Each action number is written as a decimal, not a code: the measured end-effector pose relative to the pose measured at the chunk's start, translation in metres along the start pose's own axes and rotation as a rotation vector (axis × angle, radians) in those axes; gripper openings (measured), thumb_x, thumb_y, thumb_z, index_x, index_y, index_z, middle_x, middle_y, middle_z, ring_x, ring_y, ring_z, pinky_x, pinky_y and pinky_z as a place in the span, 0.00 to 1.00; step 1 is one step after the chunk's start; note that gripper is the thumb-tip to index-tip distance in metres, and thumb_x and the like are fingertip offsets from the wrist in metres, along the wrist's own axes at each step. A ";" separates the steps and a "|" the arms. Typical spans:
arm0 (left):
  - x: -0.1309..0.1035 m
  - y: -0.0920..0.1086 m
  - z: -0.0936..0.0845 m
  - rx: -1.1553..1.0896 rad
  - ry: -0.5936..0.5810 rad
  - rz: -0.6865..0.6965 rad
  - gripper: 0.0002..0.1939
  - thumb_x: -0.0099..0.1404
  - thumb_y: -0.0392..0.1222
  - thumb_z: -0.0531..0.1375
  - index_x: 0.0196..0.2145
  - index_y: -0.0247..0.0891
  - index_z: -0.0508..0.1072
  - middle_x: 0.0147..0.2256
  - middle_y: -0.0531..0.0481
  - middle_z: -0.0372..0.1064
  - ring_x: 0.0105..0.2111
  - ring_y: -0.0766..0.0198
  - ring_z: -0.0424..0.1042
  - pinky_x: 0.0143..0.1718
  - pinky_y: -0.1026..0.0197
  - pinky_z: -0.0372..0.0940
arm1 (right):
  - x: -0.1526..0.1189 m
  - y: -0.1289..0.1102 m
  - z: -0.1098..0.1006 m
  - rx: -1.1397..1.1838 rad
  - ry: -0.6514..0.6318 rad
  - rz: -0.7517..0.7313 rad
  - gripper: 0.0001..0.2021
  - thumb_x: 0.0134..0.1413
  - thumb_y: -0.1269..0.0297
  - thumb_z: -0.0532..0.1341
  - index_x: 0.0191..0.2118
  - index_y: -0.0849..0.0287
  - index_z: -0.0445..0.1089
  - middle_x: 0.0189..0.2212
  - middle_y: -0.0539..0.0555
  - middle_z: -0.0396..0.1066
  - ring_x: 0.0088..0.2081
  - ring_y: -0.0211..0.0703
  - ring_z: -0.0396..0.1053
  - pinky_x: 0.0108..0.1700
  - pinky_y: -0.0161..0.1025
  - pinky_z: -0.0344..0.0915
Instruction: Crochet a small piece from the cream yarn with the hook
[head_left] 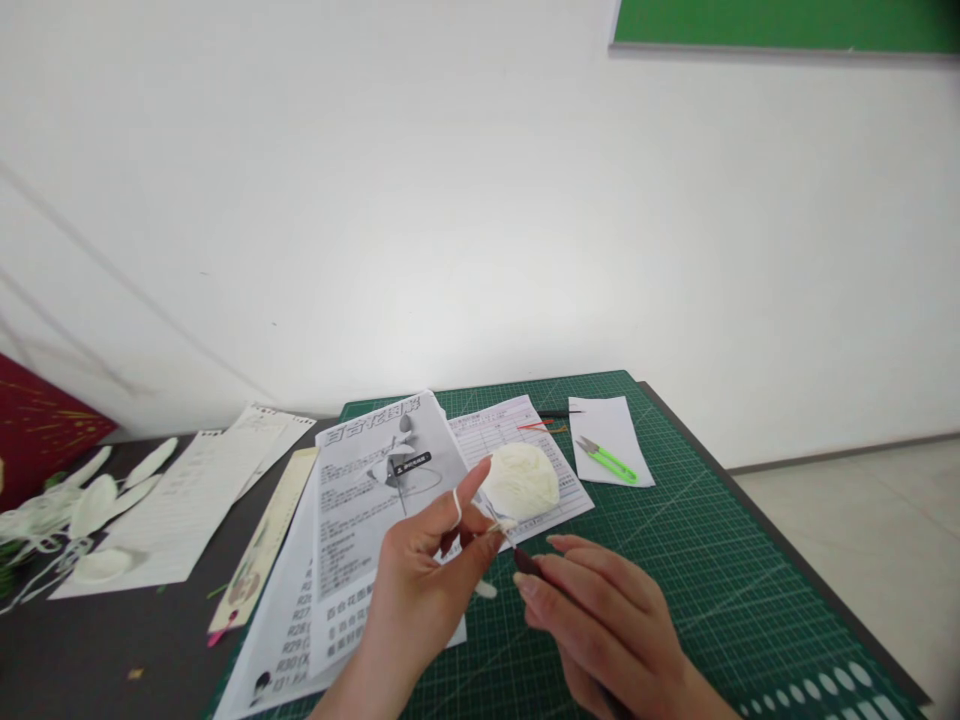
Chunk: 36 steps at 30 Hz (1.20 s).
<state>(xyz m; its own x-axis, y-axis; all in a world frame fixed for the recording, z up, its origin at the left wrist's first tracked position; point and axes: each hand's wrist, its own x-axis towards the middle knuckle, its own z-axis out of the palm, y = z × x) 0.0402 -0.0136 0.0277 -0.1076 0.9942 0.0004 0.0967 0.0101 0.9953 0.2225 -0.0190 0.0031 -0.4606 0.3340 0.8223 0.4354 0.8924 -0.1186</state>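
My left hand (429,562) pinches a small piece of white crochet (507,524) between thumb and fingertips. A strand of white yarn (457,505) loops over its raised index finger. In my right hand (611,605) is a crochet hook with a dark handle (526,563), its thin metal tip meeting the crochet piece. The stitches are too small to make out. Just behind the hands, a ball of cream-white yarn (526,478) rests on a printed sheet (574,495).
Green-handled thread snips (611,463) lie on white paper (626,415) at the right of the green cutting mat (690,560). Printed pattern pages (352,530) and a ruler-like strip (262,550) lie left. White crocheted petals (94,505) are at far left. A wall (480,200) stands behind.
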 end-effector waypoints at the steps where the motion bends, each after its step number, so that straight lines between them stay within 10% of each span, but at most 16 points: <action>1: 0.002 0.001 -0.001 -0.017 -0.038 -0.016 0.06 0.52 0.33 0.66 0.20 0.39 0.76 0.22 0.54 0.70 0.33 0.58 0.70 0.41 0.59 0.61 | -0.003 0.001 0.001 0.045 0.003 0.006 0.13 0.56 0.74 0.59 0.48 0.65 0.71 0.34 0.57 0.80 0.36 0.45 0.77 0.46 0.41 0.75; 7: 0.012 0.007 -0.008 -0.069 -0.215 -0.108 0.10 0.49 0.32 0.67 0.16 0.39 0.72 0.17 0.56 0.65 0.43 0.54 0.72 0.59 0.55 0.50 | -0.013 0.006 0.003 0.335 0.126 0.228 0.15 0.57 0.76 0.57 0.49 0.58 0.68 0.34 0.56 0.78 0.35 0.46 0.75 0.36 0.44 0.73; 13: 0.010 0.006 -0.009 -0.073 -0.290 -0.201 0.09 0.47 0.33 0.68 0.16 0.39 0.72 0.17 0.55 0.66 0.47 0.48 0.71 0.49 0.55 0.60 | -0.009 0.006 0.004 0.685 0.294 0.535 0.08 0.60 0.68 0.57 0.40 0.56 0.73 0.28 0.54 0.73 0.30 0.44 0.70 0.31 0.42 0.67; 22: 0.010 -0.002 -0.003 -0.032 -0.287 -0.157 0.08 0.48 0.34 0.67 0.17 0.36 0.71 0.18 0.58 0.56 0.20 0.70 0.56 0.36 0.60 0.61 | 0.005 0.021 0.019 1.372 0.456 1.260 0.07 0.49 0.62 0.68 0.28 0.62 0.77 0.17 0.48 0.71 0.16 0.31 0.66 0.18 0.27 0.68; 30: 0.006 -0.018 0.003 -0.131 -0.215 -0.073 0.04 0.50 0.35 0.67 0.27 0.36 0.79 0.21 0.58 0.55 0.22 0.70 0.54 0.25 0.66 0.56 | 0.008 0.018 0.024 1.405 0.447 1.332 0.10 0.43 0.61 0.72 0.29 0.63 0.78 0.17 0.50 0.74 0.17 0.30 0.69 0.20 0.25 0.70; 36: 0.002 -0.017 0.013 -0.087 -0.012 -0.013 0.23 0.50 0.34 0.67 0.45 0.45 0.79 0.22 0.57 0.61 0.23 0.69 0.59 0.25 0.66 0.58 | 0.004 0.010 0.030 1.274 0.486 1.244 0.06 0.48 0.63 0.69 0.32 0.61 0.79 0.20 0.51 0.77 0.19 0.33 0.71 0.23 0.27 0.71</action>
<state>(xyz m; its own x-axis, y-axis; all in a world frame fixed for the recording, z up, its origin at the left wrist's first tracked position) 0.0512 -0.0107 0.0092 -0.0967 0.9952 -0.0137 0.0087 0.0146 0.9999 0.2014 0.0007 -0.0116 -0.0320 0.9993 -0.0178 -0.5757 -0.0330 -0.8170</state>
